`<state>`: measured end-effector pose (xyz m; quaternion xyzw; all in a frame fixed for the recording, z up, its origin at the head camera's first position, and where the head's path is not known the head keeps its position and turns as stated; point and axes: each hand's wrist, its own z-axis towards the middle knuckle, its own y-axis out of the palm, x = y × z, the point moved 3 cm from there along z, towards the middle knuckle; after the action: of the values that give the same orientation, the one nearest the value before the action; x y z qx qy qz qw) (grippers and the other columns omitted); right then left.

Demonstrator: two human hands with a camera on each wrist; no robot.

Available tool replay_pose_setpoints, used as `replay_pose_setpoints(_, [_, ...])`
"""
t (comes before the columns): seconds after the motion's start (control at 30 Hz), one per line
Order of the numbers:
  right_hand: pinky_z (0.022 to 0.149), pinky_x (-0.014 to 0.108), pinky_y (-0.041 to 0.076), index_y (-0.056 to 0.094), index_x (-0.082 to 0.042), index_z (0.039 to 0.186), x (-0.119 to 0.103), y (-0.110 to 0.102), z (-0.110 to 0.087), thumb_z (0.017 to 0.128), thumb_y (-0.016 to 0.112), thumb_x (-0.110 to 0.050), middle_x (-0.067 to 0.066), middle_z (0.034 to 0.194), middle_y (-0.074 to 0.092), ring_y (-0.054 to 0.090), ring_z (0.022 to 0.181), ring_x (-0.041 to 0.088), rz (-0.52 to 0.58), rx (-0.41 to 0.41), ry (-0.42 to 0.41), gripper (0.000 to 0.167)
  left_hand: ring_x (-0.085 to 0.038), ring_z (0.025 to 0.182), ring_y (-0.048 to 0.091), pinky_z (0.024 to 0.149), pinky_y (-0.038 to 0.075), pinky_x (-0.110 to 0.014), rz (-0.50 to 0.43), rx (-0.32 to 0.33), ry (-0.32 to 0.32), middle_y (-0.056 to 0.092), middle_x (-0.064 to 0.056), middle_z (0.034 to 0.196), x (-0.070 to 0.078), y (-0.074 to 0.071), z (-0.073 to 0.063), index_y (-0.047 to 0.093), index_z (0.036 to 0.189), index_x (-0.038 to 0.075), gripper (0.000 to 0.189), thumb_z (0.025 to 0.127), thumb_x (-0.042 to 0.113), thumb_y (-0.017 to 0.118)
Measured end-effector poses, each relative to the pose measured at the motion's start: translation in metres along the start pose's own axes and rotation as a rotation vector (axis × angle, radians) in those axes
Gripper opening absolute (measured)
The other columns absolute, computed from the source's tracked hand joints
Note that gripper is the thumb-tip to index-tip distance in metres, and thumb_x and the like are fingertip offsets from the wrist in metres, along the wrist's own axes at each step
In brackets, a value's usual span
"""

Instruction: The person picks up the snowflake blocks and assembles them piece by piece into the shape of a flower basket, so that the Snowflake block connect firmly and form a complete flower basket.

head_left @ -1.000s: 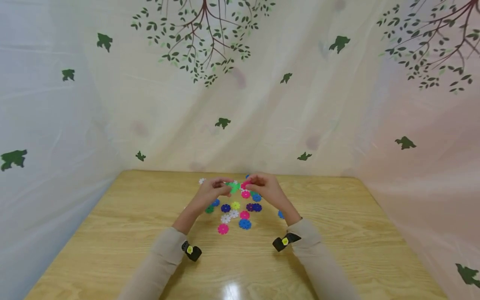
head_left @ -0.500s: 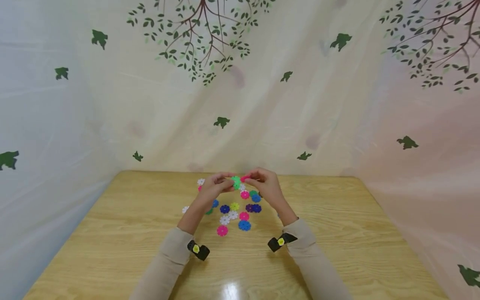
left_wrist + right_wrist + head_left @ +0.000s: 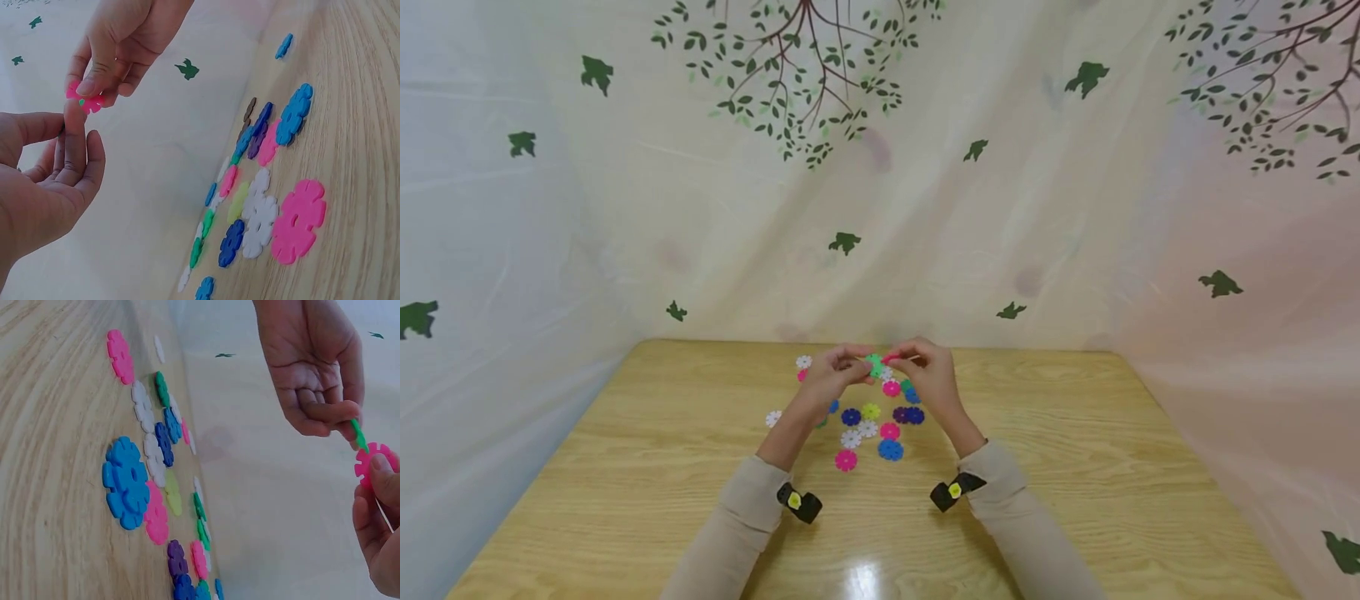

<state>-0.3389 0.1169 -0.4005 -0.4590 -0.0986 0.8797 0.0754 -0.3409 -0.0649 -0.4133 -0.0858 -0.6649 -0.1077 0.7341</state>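
My left hand [image 3: 833, 377] pinches a light green flower-shaped plastic disc [image 3: 876, 365] between thumb and fingers, above the table's far part. Facing it, my right hand [image 3: 934, 375] holds a pink disc [image 3: 370, 466] of the same notched kind by thumb and fingertips. In the right wrist view the green disc stands edge-on, its lower end right at the pink disc's notched rim. The left wrist view shows the pink disc [image 3: 94, 104] under my right thumb; most of the green one is hidden there behind my left fingers.
Loose notched discs lie below the hands: a pink one [image 3: 846, 460] nearest, a blue one [image 3: 891, 450], a yellow one [image 3: 871, 412], white ones [image 3: 851, 438] and several more. The wooden table [image 3: 625, 500] ends at a printed cloth backdrop [image 3: 737, 250].
Both hands have drawn closer together, bringing the green and pink discs from apart to edge against edge. The pink disc has turned more edge-on in the head view. The loose discs stay put.
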Motion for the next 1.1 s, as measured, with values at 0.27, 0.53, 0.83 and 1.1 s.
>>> replay_pose_setpoints(0.27, [0.063, 0.021, 0.056, 0.072, 0.009, 0.086, 0.007, 0.006, -0.003, 0.090, 0.069, 0.010, 0.028, 0.087, 0.066, 0.060, 0.071, 0.003, 0.055, 0.061, -0.004, 0.005, -0.021, 0.082, 0.071, 0.091, 0.058, -0.033, 0.000, 0.023, 0.032, 0.071, -0.008, 0.091, 0.001, 0.004, -0.001, 0.064, 0.125, -0.006, 0.028, 0.100, 0.007, 0.061])
replay_pose_setpoints(0.53, [0.068, 0.024, 0.059, 0.077, 0.001, 0.100, 0.007, 0.009, -0.003, 0.090, 0.074, -0.001, 0.021, 0.097, 0.072, 0.070, 0.086, 0.019, 0.030, -0.062, 0.005, 0.010, -0.013, 0.086, 0.073, 0.101, 0.055, -0.048, -0.083, 0.088, -0.004, 0.064, -0.002, 0.098, 0.001, 0.000, 0.001, 0.063, 0.130, -0.004, 0.031, 0.101, 0.008, 0.061])
replay_pose_setpoints(0.83, [0.076, 0.028, 0.058, 0.072, -0.002, 0.116, 0.005, 0.001, -0.001, 0.090, 0.078, -0.010, 0.014, 0.101, 0.075, 0.070, 0.090, 0.020, -0.146, -0.435, 0.145, 0.028, -0.007, 0.083, 0.071, 0.099, 0.057, -0.043, -0.139, 0.149, -0.046, 0.065, 0.001, 0.096, -0.002, -0.011, 0.004, 0.061, 0.135, -0.005, 0.037, 0.099, 0.004, 0.064])
replay_pose_setpoints(1.1, [0.066, 0.019, 0.050, 0.076, 0.000, 0.102, 0.019, 0.002, -0.019, 0.087, 0.079, -0.004, 0.006, 0.081, 0.071, 0.057, 0.071, 0.003, -0.280, -0.897, 0.112, 0.016, -0.024, 0.105, 0.069, 0.103, 0.055, -0.041, -0.085, 0.188, -0.041, 0.062, 0.003, 0.100, -0.003, -0.024, 0.002, 0.065, 0.132, 0.004, 0.034, 0.099, 0.011, 0.065])
